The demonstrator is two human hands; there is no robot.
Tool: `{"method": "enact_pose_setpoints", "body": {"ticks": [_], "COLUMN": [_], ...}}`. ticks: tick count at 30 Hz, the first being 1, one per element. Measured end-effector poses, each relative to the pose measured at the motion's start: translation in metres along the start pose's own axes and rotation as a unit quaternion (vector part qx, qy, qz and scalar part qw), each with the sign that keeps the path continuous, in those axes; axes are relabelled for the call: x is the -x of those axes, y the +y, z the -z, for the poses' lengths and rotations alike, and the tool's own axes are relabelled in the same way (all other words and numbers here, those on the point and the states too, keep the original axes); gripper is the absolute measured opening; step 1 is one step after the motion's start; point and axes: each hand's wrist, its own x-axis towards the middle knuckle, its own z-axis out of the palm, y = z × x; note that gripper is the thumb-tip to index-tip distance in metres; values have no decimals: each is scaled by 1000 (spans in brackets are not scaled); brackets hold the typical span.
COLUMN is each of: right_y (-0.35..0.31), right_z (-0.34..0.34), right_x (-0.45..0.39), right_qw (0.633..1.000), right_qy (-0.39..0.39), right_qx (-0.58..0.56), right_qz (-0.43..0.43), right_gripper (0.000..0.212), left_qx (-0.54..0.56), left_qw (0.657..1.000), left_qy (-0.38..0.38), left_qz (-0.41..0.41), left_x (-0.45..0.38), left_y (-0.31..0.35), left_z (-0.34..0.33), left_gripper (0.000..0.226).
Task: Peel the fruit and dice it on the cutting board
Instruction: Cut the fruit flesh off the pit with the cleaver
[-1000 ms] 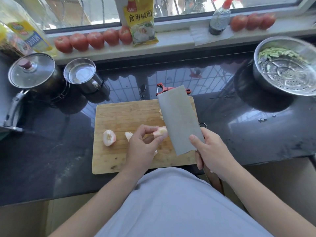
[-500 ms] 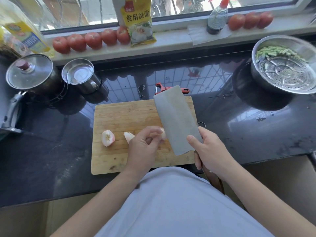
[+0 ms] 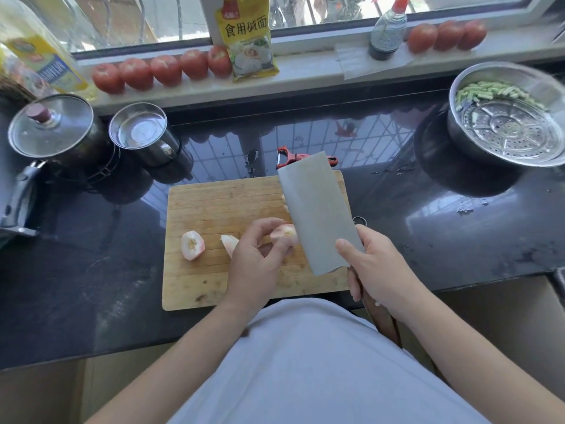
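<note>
Lidded pot (image 3: 50,130): far left on the surface, with a steel cup (image 3: 139,130) just to its right; neither is part of my job.
Tomatoes (image 3: 162,70): 5 in a row on the far sill, 3 more further right.
Cutting board (image 3: 214,203): in front of me on the dark surface, its far half bare.
Fruit half (image 3: 192,244): peeled, pale pink, lying on the left part of the board with the hollow core side up, untouched.
Fruit wedge (image 3: 230,243): 1 small peeled piece just right of that half, partly behind my left hand.
Left hand (image 3: 256,258): fingers curled, pinching the fruit piece (image 3: 286,235) just above the board, right against the blade.
Peeler (image 3: 287,157): red, lying beyond the far edge of the board, so I judge the peeling done.
Cleaver (image 3: 318,212): broad blade tilted, flat face towards me, over the right part of the board.
Right hand (image 3: 376,270): wrapped round the cleaver's handle, thumb on the blade.
Steel basin (image 3: 513,117): far right, steamer plate and green bits inside.
Progress: fruit peeled and split into 3 visible pieces; no dice in sight, though the blade hides something pale at its left edge. Nearly all the dicing is left.
</note>
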Motion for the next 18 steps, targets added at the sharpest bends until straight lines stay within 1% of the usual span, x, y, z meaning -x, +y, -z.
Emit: {"method": "enact_pose_setpoints", "body": {"ticks": [2,5,9,12,15,18], "right_y": [1,3,6,7,9,13], "right_z": [0,-1,-3,-4,-4,-2], "right_x": [0,0,-2,-5,-7,-10], "right_qw": [1000,1000,1000,1000,999,999], "right_qy": [0,1,10,25,33,50], "right_qx": [1,2,5,11,11,3], "right_qz": [2,3,2,5,11,4], "right_gripper": [15,15,16,14,12,13], "left_qx": [8,53,131,158,152,102], "left_qw": [1000,997,985,979,981,988], "left_qy": [2,18,16,10,15,28], "left_qz": [14,48,111,125,118,113], "left_x": [0,-3,-9,-10,-12,-21], "left_y": [1,4,4,5,3,-1], "left_z": [-2,-10,-16,-19,-19,-16], "left_gripper": [13,1,9,21,22,20]}}
